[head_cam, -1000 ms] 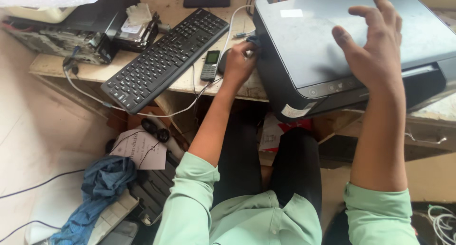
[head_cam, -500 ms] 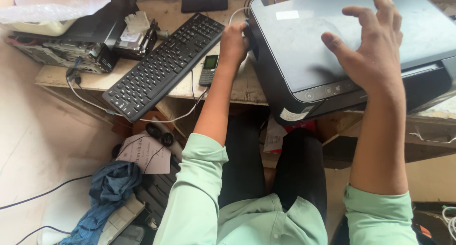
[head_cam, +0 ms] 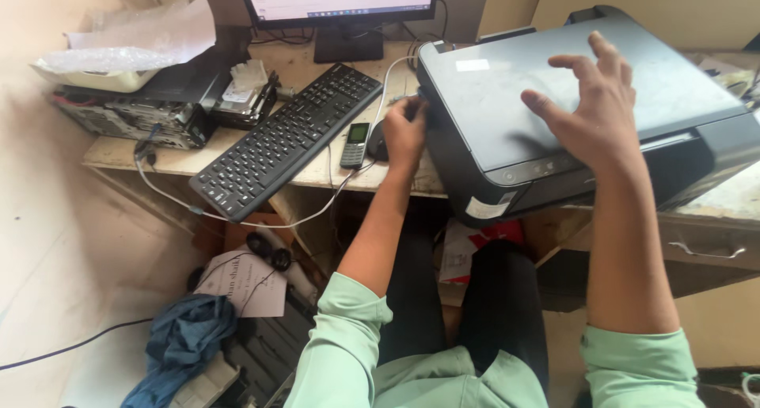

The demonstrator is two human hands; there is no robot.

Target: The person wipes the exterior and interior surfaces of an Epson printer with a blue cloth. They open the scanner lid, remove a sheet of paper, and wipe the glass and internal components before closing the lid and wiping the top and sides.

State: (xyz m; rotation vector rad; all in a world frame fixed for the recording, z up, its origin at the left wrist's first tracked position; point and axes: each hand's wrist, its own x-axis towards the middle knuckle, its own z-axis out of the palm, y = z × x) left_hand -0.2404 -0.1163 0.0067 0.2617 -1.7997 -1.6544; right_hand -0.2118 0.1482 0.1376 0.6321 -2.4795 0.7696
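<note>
**Desk layout seen from above**

The printer (head_cam: 586, 107) sits on the desk (head_cam: 198, 159) at about 1 o'clock from the seated person, overhanging the near edge. The right hand (head_cam: 590, 111) hovers over its lid; the left hand (head_cam: 405, 131) is at its left side, touching the mouse (head_cam: 378, 141). Just left of the mouse lies a small phone (head_cam: 356, 144), then the keyboard (head_cam: 289, 139) at 11 o'clock, set diagonally. The monitor (head_cam: 340, 0) stands behind, at 12 o'clock. At 10 o'clock, opened hardware (head_cam: 127, 115) lies under a plastic sheet (head_cam: 134, 36).

printer (head_cam: 554, 115) | dark grey, lid closed | on desk edge, slightly askew | front possibly overhanging
</note>
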